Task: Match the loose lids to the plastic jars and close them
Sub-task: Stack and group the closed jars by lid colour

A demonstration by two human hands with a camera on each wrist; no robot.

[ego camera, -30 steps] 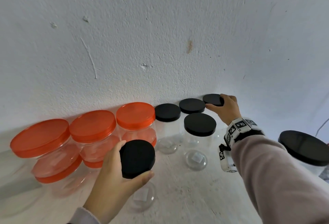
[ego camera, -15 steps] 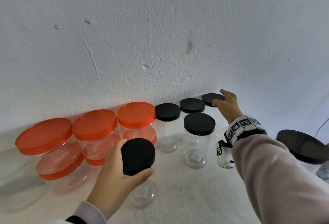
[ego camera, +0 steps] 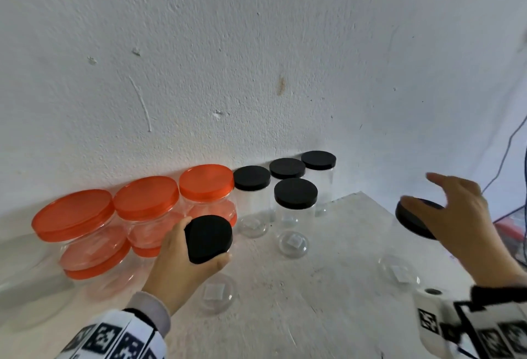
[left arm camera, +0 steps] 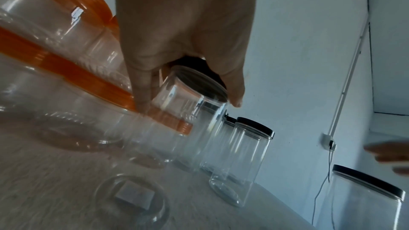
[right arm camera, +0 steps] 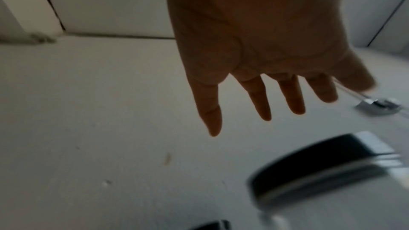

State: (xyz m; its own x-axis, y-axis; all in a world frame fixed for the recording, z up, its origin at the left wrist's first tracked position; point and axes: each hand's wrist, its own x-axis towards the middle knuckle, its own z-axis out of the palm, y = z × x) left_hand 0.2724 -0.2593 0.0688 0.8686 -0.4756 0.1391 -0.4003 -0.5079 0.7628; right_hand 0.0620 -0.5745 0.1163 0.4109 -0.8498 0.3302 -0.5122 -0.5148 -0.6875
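Note:
My left hand (ego camera: 204, 241) grips a small black lid (ego camera: 212, 231) from above, on top of a clear jar (ego camera: 217, 293) near the front. The left wrist view shows fingers (left arm camera: 141, 83) and thumb curled round that lid over the jar's threaded neck (left arm camera: 194, 83). My right hand (ego camera: 436, 204) is open with its fingers spread, just above the large black lid (ego camera: 410, 223) of a wide clear jar (ego camera: 399, 269) at the right. In the right wrist view the straight fingers (right arm camera: 256, 100) are apart from that blurred lid (right arm camera: 309, 162).
Three orange-lidded jars (ego camera: 146, 197) stand along the white wall at the left. Several small black-lidded jars (ego camera: 295, 193) stand at the back middle. The white tabletop's right edge (ego camera: 379, 204) runs close to the wide jar. Cables (ego camera: 510, 142) hang beyond it.
My right hand has let go of the back-right small jar's lid and swung right and nearer, to above the wide jar. My left hand keeps its grip on the small lid.

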